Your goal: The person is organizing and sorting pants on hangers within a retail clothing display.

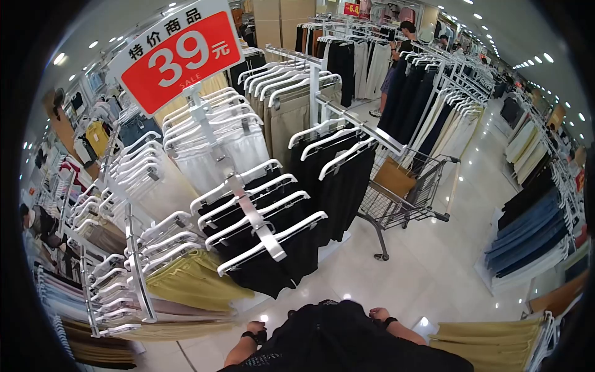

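Note:
At the bottom of the head view, my left hand point(255, 327) hangs low beside my black clothing, with a dark band on the wrist. On the other side my right hand point(379, 314) hangs low too, also with a dark wristband. The fingers of both hands are too small and turned away to make out. Neither hand visibly touches a garment. Closest ahead of me are black trousers point(279, 273) on white clip hangers point(273, 242) along a metal rack arm. Olive-yellow trousers point(195, 282) hang to the left of them.
A red and white price sign point(180, 56) tops the rack. A shopping cart point(396, 208) holding a brown bag point(394, 178) stands in the aisle point(446, 254). Blue jeans point(527, 242) hang at right, tan trousers point(486, 341) at lower right. A person point(396, 62) stands farther back.

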`<state>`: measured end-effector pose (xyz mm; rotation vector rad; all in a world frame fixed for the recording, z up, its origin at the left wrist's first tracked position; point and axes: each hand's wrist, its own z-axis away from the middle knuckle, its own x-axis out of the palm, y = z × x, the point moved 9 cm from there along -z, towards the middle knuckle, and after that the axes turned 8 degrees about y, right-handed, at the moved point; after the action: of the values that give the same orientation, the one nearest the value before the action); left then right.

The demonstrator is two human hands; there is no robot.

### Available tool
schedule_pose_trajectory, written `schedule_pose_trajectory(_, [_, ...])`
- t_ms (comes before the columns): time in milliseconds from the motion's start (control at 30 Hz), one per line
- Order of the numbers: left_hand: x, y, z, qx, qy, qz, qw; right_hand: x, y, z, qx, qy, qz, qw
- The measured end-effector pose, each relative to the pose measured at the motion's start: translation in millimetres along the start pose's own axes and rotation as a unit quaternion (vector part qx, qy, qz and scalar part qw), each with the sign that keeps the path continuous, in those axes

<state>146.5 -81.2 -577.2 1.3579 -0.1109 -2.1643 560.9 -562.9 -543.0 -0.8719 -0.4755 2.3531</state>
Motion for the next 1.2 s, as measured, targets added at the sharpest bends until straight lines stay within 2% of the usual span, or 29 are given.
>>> schedule_pose_trajectory(33, [6, -12, 3, -0.11, 0.016, 0.157, 0.981, 5, 11, -20, -0.028, -0.005, -0.012, 1.0])
schedule_pose_trajectory(67, [19, -24, 5, -0.216, 0.031, 0.309, 0.926, 2, -4, -18, -0.043, 0.0, 0.033, 0.999])
schedule_pose_trajectory(100, [39, -33, 16, -0.372, 0.031, 0.443, 0.815, 4, -10, -18, -0.045, -0.003, 0.027, 0.999])
schedule_pose_trajectory(133, [33, -21, 20, -0.373, 0.029, 0.449, 0.812, 0, -16, -24, -0.048, -0.004, 0.024, 0.999])
schedule_pose_trajectory(200, [17, -10, 38, -0.426, 0.114, 0.507, 0.74, 1, -31, -31, -0.041, -0.023, 0.048, 0.998])
schedule_pose_trajectory(267, [20, -10, 47, -0.426, 0.169, 0.573, 0.679, 8, -45, -55, -0.045, -0.075, 0.043, 0.995])
schedule_pose_trajectory(300, [20, -11, 54, -0.442, 0.185, 0.567, 0.67, 20, -58, -96, -0.146, -0.119, 0.182, 0.965])
schedule_pose_trajectory(333, [18, -12, 62, -0.459, 0.201, 0.56, 0.66, 29, -67, -124, -0.244, -0.161, 0.315, 0.903])
schedule_pose_trajectory(367, [11, -9, 63, -0.361, 0.156, 0.331, 0.858, 14, -87, -111, -0.188, -0.131, 0.251, 0.941])
schedule_pose_trajectory(400, [10, 0, 58, -0.226, 0.102, 0.063, 0.967, 9, -128, -106, -0.14, -0.097, 0.18, 0.969])
schedule_pose_trajectory(433, [12, 2, 72, -0.28, 0.111, 0.107, 0.948, 12, -154, -123, -0.182, -0.054, 0.239, 0.952])
schedule_pose_trajectory(467, [12, 13, 73, -0.291, 0.116, 0.109, 0.943, 15, -180, -140, -0.192, -0.044, 0.147, 0.969])
schedule_pose_trajectory(500, [9, 25, 93, -0.427, 0.159, 0.314, 0.833, 19, -236, -136, -0.296, -0.055, 0.188, 0.935])
schedule_pose_trajectory(533, [25, 46, 123, -0.534, 0.183, 0.495, 0.661, 29, -260, -145, -0.346, -0.057, 0.292, 0.89])
schedule_pose_trajectory(600, [86, 45, 109, -0.542, 0.177, 0.542, 0.617, 33, -325, -143, -0.355, -0.046, 0.209, 0.91])
schedule_pose_trajectory(633, [108, 48, 103, -0.546, 0.173, 0.564, 0.595, 42, -339, -140, -0.309, -0.098, 0.083, 0.942])
schedule_pose_trajectory(700, [96, 52, 95, -0.513, 0.192, 0.518, 0.657, 64, -376, -120, -0.251, -0.17, -0.027, 0.952])
schedule_pose_trajectory(733, [85, 54, 82, -0.491, 0.193, 0.481, 0.7, 72, -391, -112, -0.257, -0.17, -0.028, 0.951])
schedule_pose_trajectory(800, [57, 70, 74, -0.417, 0.267, 0.437, 0.751, 88, -413, -96, -0.314, -0.247, -0.017, 0.916])
schedule_pose_trajectory(867, [45, 74, 41, -0.358, 0.228, 0.35, 0.835, 87, -417, -97, -0.33, -0.253, 0.019, 0.909])
schedule_pose_trajectory(933, [24, 95, 21, -0.266, 0.227, 0.311, 0.884, 89, -404, -107, -0.337, -0.28, 0.046, 0.898])
schedule_pose_trajectory(967, [29, 94, 26, -0.366, 0.193, 0.266, 0.871, 84, -393, -120, -0.328, -0.282, 0.034, 0.901])
schedule_pose_trajectory(1000, [19, 99, 7, -0.287, 0.209, 0.187, 0.916, 82, -370, -151, -0.31, -0.304, 0.054, 0.899])
schedule_pose_trajectory(1033, [20, 96, 2, -0.341, 0.189, 0.409, 0.825, 64, -352, -164, -0.247, -0.28, 0.097, 0.923])
schedule_pose_trajectory(1067, [6, 108, -5, -0.379, 0.272, 0.513, 0.721, 47, -337, -180, -0.23, -0.267, 0.113, 0.929])
schedule_pose_trajectory(1100, [-32, 138, 2, -0.489, 0.257, 0.577, 0.602, 32, -325, -202, -0.286, -0.237, 0.185, 0.91])
schedule_pose_trajectory(1133, [-35, 145, -7, -0.487, 0.246, 0.574, 0.611, 20, -294, -240, -0.258, -0.257, 0.128, 0.922])
schedule_pose_trajectory(1167, [-24, 145, -16, -0.492, 0.248, 0.575, 0.605, -10, -290, -233, -0.229, -0.219, 0.128, 0.94])
schedule_pose_trajectory(1200, [-13, 146, -23, -0.495, 0.249, 0.576, 0.601, -24, -260, -273, -0.26, -0.216, 0.146, 0.93])
